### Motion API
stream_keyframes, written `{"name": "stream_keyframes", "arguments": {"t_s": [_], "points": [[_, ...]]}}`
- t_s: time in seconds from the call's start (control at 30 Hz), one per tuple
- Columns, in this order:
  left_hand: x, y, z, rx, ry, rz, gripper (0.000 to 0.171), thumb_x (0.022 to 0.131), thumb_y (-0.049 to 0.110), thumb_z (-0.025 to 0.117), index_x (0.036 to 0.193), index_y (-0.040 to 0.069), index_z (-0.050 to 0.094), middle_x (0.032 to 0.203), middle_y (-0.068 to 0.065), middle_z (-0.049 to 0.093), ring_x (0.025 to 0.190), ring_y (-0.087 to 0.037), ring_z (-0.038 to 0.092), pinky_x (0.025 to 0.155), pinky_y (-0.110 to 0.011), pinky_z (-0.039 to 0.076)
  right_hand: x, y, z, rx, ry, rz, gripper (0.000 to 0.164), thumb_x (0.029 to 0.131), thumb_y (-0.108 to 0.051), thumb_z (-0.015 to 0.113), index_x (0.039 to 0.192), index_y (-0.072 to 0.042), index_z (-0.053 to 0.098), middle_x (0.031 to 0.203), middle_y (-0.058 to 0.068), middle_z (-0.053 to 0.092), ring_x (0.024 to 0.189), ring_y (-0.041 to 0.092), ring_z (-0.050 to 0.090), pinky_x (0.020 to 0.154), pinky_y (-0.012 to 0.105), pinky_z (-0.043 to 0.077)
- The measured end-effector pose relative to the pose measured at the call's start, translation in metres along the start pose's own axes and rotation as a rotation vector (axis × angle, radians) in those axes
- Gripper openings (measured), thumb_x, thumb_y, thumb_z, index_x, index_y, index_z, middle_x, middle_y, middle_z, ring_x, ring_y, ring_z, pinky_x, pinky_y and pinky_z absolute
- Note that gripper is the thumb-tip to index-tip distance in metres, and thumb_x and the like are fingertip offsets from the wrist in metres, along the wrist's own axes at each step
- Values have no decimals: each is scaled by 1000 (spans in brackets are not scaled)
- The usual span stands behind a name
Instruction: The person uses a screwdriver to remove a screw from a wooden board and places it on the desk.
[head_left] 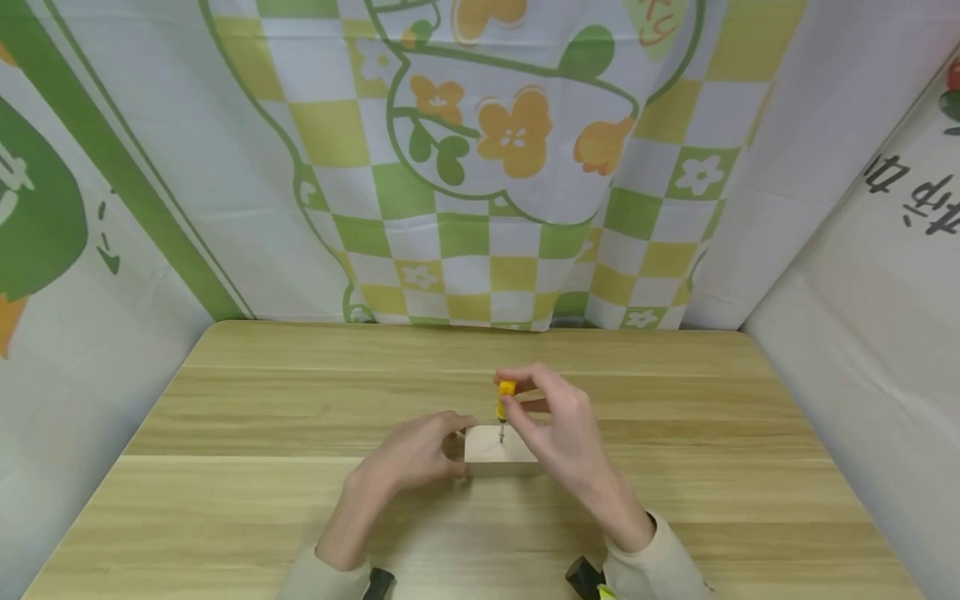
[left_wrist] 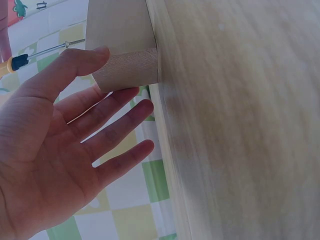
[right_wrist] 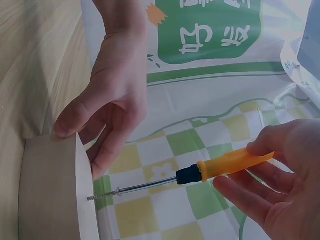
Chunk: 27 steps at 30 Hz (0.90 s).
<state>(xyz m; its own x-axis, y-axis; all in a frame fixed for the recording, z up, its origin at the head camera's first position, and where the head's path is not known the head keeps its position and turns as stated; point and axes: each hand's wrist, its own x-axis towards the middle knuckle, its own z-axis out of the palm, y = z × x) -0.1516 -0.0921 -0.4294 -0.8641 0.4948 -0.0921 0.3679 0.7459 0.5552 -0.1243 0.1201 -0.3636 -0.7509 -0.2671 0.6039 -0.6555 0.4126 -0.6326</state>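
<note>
A pale wooden block (head_left: pixel 483 446) lies on the table in front of the person. My left hand (head_left: pixel 412 450) grips its left end between thumb and fingers; in the left wrist view the thumb (left_wrist: pixel 92 60) presses one face while other fingers extend loosely. My right hand (head_left: pixel 573 437) holds a yellow screwdriver (right_wrist: pixel 227 164) by its handle, thumb and fingers around it. The screwdriver stands upright over the block, its tip at the head of a screw (right_wrist: pixel 104 195). The screw's point is at the block's top face, with most of its thread showing.
The wood-grain table (head_left: pixel 247 400) stretches out on both sides of the hands. Behind it hangs a patterned cloth (head_left: pixel 465 242) in green, yellow and white, and printed white cloths flank the left and right. Black wrist devices (head_left: pixel 583 575) show near the sleeves.
</note>
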Motion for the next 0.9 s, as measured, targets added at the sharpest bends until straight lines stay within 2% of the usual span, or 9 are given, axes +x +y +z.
{"name": "stream_keyframes", "arguments": {"t_s": [0.27,0.5,0.9], "points": [[0,-1,3,-5,-10,-11,68,76,28,80,138,12,58,128,-8,67,114,-29,64,97,-52,53,-1,3,3,37,29,33,28,84,2,75,110,-6,67,108,7,67,94,19,65,70,26,62],[0,-2,2,-6,-13,-14,67,77,27,80,138,12,58,131,-8,65,117,-29,63,100,-52,52,0,3,1,-20,85,13,29,79,2,80,105,-8,70,96,5,67,80,16,69,65,23,61],[0,-1,1,-13,-6,-12,67,77,27,80,138,13,58,131,-8,66,118,-29,62,101,-52,51,1,3,-1,-56,105,-21,29,77,5,79,103,-6,71,94,5,70,78,16,69,67,27,62]]}}
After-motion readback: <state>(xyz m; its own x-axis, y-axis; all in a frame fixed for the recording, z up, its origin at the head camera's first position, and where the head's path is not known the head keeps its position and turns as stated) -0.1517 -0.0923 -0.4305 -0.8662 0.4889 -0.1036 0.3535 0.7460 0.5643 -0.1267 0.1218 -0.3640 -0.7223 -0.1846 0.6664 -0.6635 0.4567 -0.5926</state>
